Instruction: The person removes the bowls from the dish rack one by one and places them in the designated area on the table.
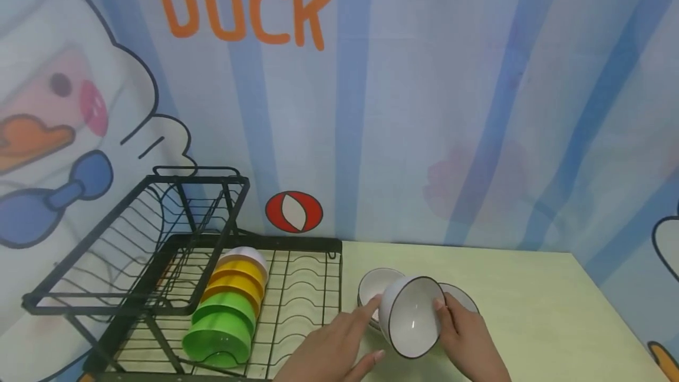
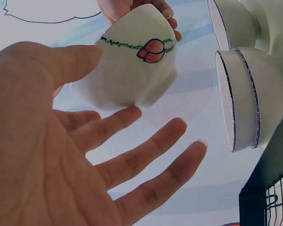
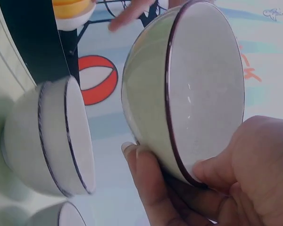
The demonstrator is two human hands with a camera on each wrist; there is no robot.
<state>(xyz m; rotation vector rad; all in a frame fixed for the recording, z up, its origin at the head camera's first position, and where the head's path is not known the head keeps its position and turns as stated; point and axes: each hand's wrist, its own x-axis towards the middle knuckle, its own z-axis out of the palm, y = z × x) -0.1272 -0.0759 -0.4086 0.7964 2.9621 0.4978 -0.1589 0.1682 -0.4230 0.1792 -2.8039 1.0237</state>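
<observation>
A white bowl (image 1: 416,318) with a dark rim is tilted in the air, its opening facing the right and front. My right hand (image 1: 468,333) grips it by the rim, thumb inside and fingers outside, as the right wrist view shows. On its outside the left wrist view shows a red bud (image 2: 152,51) and a green line. My left hand (image 1: 334,346) is beside the bowl's base with fingers spread and extended; whether they touch it I cannot tell. Behind the bowl stand two stacked white bowls (image 3: 30,136), and another white bowl (image 1: 462,296) is partly hidden by my right hand.
To the left stands a black two-tier dish rack (image 1: 339,287). Its lower tier holds a row of green bowls (image 1: 218,335), yellow bowls (image 1: 236,282) and a white one (image 1: 246,252). A printed curtain (image 1: 403,105) hangs behind the pale table (image 1: 551,311).
</observation>
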